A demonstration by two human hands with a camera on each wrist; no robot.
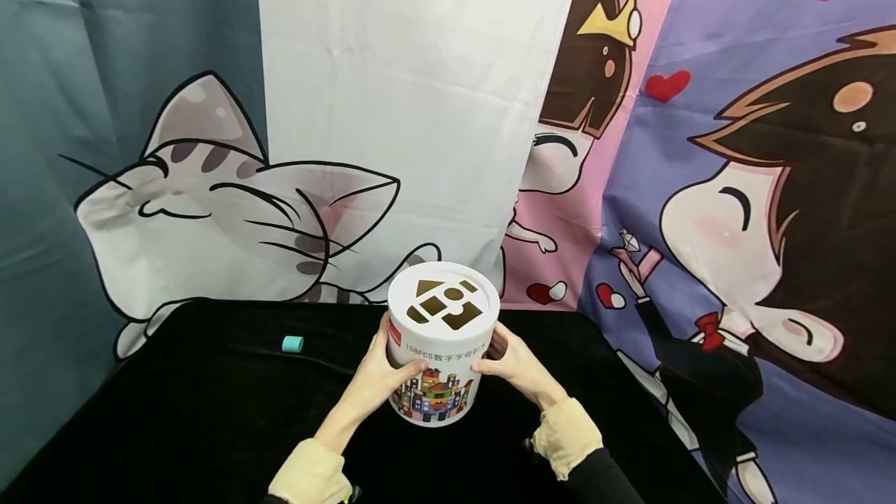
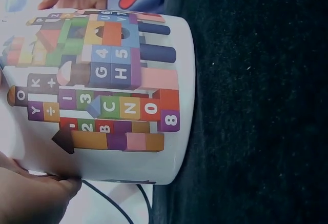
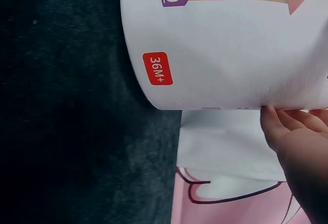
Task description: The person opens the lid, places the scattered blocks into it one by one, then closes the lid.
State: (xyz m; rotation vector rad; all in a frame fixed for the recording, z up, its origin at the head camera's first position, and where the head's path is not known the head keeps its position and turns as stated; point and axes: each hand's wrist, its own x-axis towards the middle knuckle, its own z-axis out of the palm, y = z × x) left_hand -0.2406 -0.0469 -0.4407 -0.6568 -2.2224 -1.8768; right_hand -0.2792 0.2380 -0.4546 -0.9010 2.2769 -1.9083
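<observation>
A white cylindrical building-block bucket [image 1: 442,356] is held upright between both hands at the middle of the black cloth. Its white lid [image 1: 399,286] has several cut-out shapes, and colourful letter and number blocks are printed on its side. My left hand [image 1: 380,372] grips the left side, thumb across the front. On the opposite side my right hand [image 1: 519,368] grips likewise, its thumb also in front. In the right wrist view, fingers [image 3: 274,124] press against the wall near a red 36M+ label [image 3: 157,68]. Whether the base touches the cloth I cannot tell.
A small teal block [image 1: 292,344] lies on the black cloth [image 1: 210,403], left of the bucket. Behind the table hangs a curtain [image 1: 420,61] with a cartoon cat and cartoon people.
</observation>
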